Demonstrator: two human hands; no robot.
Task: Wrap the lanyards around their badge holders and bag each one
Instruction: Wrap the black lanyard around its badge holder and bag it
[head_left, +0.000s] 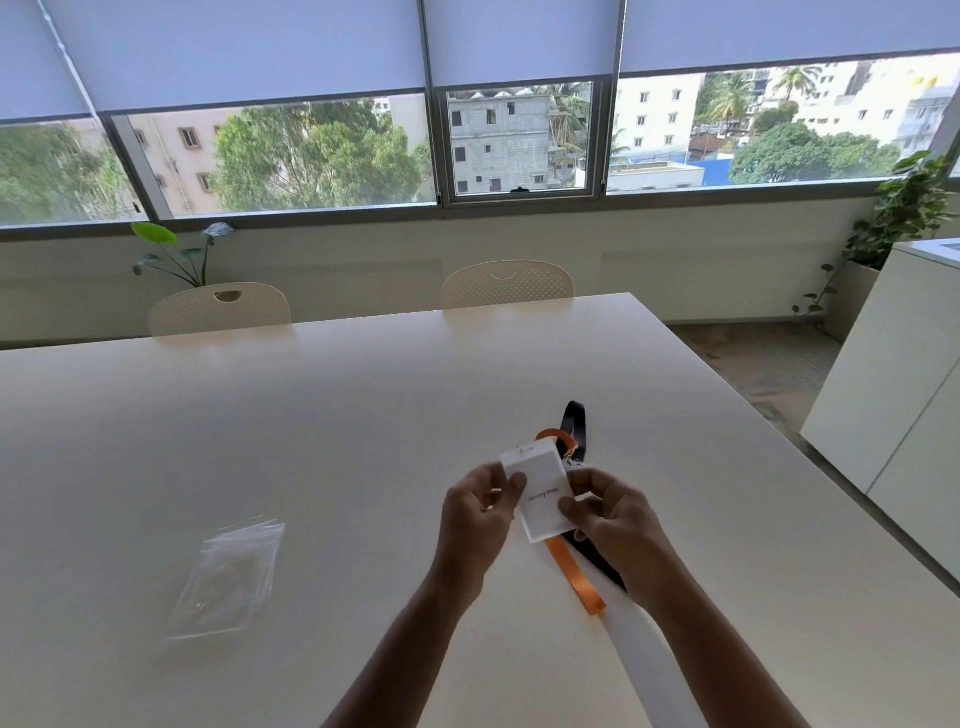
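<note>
So the white badge holder (535, 493) is held up just right of the frame's centre, low in the picture, pinched from both sides. The left hand (480, 512) is curled onto its left edge with the thumb laid across the front, and the right hand (605, 512) is closed on the right edge the same way. Neither hand is open at all; both are clamped on the card.

An orange lanyard (574, 574) is seen hanging loose below the holder, with a loop of it poking out above the top edge. A black lanyard (574, 428) is also tangled in there, arcing up behind the holder and running down under the right hand. Whether it's actually gripped by the right fingers can't be told.

The clear bags (226, 579) are left flat on the white table (363, 415) in the lower left, well apart from the hands.

What could go wrong, probably:
- the black strap gets wound in with the orange one, since they're overlapped right at the clip
- the slack orange tail gets wrapped loosely and springs off once the pinch is eased
- the bundle ends up too bulky for a bag if the turns aren't laid flat
</note>
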